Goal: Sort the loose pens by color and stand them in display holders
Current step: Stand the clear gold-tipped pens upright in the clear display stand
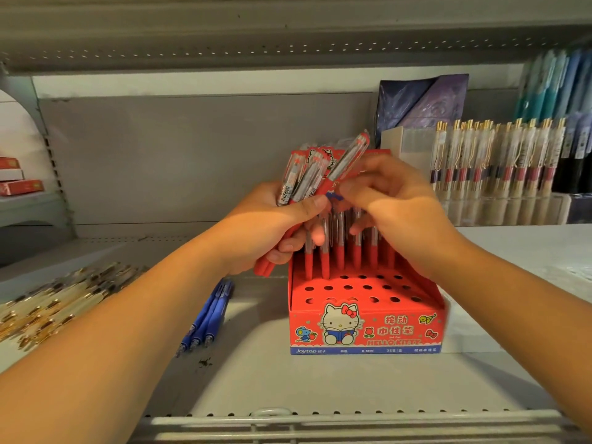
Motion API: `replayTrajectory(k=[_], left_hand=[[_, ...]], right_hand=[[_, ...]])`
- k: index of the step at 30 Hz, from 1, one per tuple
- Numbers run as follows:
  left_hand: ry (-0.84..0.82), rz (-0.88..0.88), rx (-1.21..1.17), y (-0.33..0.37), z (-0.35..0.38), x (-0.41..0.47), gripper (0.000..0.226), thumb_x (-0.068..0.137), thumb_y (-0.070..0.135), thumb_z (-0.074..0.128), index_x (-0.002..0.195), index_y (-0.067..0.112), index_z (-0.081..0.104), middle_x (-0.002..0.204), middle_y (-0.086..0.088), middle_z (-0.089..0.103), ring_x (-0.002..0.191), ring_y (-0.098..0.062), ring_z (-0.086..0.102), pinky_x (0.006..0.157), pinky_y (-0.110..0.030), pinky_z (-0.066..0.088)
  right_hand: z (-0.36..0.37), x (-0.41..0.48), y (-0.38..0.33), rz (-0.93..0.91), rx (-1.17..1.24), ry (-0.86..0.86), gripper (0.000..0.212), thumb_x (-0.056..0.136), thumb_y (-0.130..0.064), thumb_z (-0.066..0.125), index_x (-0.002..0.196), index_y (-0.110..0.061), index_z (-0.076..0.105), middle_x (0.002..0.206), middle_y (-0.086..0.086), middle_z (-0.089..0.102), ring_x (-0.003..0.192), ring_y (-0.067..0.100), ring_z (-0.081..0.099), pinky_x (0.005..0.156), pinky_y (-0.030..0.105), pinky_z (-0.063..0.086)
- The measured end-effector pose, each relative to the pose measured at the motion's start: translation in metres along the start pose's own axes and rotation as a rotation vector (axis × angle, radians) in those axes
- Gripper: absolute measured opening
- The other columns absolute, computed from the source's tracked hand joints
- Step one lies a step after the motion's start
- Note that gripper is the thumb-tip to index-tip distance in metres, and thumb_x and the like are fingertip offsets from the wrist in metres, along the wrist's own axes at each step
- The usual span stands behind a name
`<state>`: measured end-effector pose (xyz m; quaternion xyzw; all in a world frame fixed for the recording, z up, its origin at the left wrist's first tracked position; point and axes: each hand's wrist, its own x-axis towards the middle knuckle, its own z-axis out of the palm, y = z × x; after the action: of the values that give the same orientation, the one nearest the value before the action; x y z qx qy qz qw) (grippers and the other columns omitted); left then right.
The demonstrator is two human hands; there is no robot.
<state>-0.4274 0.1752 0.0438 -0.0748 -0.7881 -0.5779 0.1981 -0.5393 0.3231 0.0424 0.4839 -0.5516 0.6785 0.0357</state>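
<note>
Your left hand grips a bunch of red pens at frame centre, just above the red holder. Your right hand pinches one tilted pen beside that bunch. Blue pens lie left of the holder.

- Left hand: grips a bundle of red pens, held upright.
- Right hand: pinches a single red pen, tilted, touching the bundle.
- Red display holder: on the shelf beneath both hands, with standing red pens in its rear holes.
- Blue pens: lying flat, left of the holder.
- Gold-clipped pens: loose heap, far left.
</note>
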Motion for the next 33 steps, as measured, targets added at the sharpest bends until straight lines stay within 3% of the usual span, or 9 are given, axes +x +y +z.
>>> replayTrajectory(k=[3, 7, 10, 15, 19, 22, 26, 29, 33], left_hand=[[-0.052, -0.011, 0.031, 0.000, 0.000, -0.002, 0.022, 0.093, 0.028, 0.059, 0.084, 0.009, 0.057, 0.067, -0.008, 0.064, 0.039, -0.009, 0.034, 0.036, -0.017, 0.026], [-0.066, -0.032, 0.071, 0.002, 0.002, -0.002, 0.034, 0.087, 0.035, 0.062, 0.099, 0.004, 0.057, 0.072, -0.008, 0.067, 0.039, -0.010, 0.038, 0.036, -0.018, 0.027], [-0.033, -0.023, 0.065, 0.003, 0.001, -0.003, 0.017, 0.093, 0.030, 0.058, 0.096, 0.013, 0.059, 0.074, -0.010, 0.069, 0.038, -0.012, 0.044, 0.034, -0.017, 0.030], [-0.005, -0.026, 0.033, 0.005, 0.004, -0.003, 0.024, 0.090, 0.031, 0.057, 0.090, 0.008, 0.054, 0.072, -0.009, 0.069, 0.034, -0.011, 0.044, 0.034, -0.016, 0.030], [-0.009, -0.004, 0.116, 0.005, 0.002, -0.003, 0.029, 0.097, 0.029, 0.053, 0.078, 0.007, 0.053, 0.050, 0.000, 0.058, 0.032, -0.007, 0.032, 0.035, -0.015, 0.025], [-0.009, -0.019, 0.110, 0.004, 0.000, -0.003, 0.034, 0.097, 0.035, 0.054, 0.071, 0.013, 0.055, 0.043, 0.001, 0.047, 0.033, -0.007, 0.029, 0.036, -0.016, 0.024], [-0.018, -0.054, 0.012, 0.001, -0.002, -0.002, 0.053, 0.085, 0.048, 0.061, 0.092, -0.004, 0.053, 0.058, -0.004, 0.042, 0.038, -0.011, 0.029, 0.037, -0.017, 0.023], [-0.077, -0.098, -0.077, 0.001, -0.004, -0.002, 0.031, 0.088, 0.045, 0.061, 0.084, 0.014, 0.062, 0.057, -0.003, 0.042, 0.036, -0.011, 0.029, 0.037, -0.015, 0.023], [-0.092, -0.112, -0.112, 0.001, -0.005, -0.002, 0.022, 0.087, 0.033, 0.055, 0.087, 0.012, 0.060, 0.057, -0.004, 0.043, 0.036, -0.011, 0.030, 0.036, -0.014, 0.024]], right_hand=[[-0.002, 0.001, -0.007, 0.020, 0.171, 0.056, 0.015, 0.090, -0.009, 0.067, 0.103, -0.012, 0.060, 0.081, 0.003, 0.074, 0.075, 0.018, 0.071, 0.050, 0.026, 0.053], [-0.003, 0.001, -0.008, 0.011, 0.271, 0.091, 0.011, 0.090, -0.003, 0.064, 0.094, -0.013, 0.061, 0.072, 0.001, 0.074, 0.069, 0.020, 0.073, 0.054, 0.025, 0.056], [-0.005, 0.002, -0.008, 0.003, 0.342, 0.132, 0.011, 0.093, 0.000, 0.060, 0.097, -0.010, 0.060, 0.075, 0.004, 0.072, 0.070, 0.020, 0.072, 0.062, 0.028, 0.058], [-0.009, 0.005, -0.010, -0.051, 0.436, 0.257, 0.021, 0.098, 0.005, 0.049, 0.111, -0.011, 0.047, 0.076, 0.006, 0.063, 0.066, 0.016, 0.069, 0.062, 0.033, 0.059], [-0.014, 0.007, -0.007, -0.076, 0.306, 0.283, 0.029, 0.097, 0.008, 0.046, 0.103, -0.020, 0.046, 0.072, -0.003, 0.061, 0.063, 0.008, 0.068, 0.055, 0.029, 0.058], [-0.011, 0.009, 0.001, -0.073, 0.046, 0.209, 0.039, 0.095, 0.010, 0.047, 0.099, -0.029, 0.046, 0.066, -0.013, 0.059, 0.060, 0.008, 0.065, 0.053, 0.041, 0.060], [-0.008, 0.007, 0.013, -0.099, -0.191, 0.123, 0.046, 0.095, 0.005, 0.052, 0.096, -0.041, 0.049, 0.062, -0.014, 0.055, 0.061, 0.017, 0.059, 0.055, 0.058, 0.055], [-0.007, 0.006, 0.014, -0.115, -0.284, 0.102, 0.058, 0.094, 0.000, 0.056, 0.091, -0.058, 0.050, 0.070, -0.009, 0.052, 0.068, 0.031, 0.061, 0.059, 0.057, 0.055], [-0.008, 0.006, 0.012, -0.098, -0.316, 0.065, 0.062, 0.094, -0.003, 0.058, 0.087, -0.064, 0.049, 0.067, -0.011, 0.054, 0.070, 0.039, 0.063, 0.056, 0.058, 0.055]])
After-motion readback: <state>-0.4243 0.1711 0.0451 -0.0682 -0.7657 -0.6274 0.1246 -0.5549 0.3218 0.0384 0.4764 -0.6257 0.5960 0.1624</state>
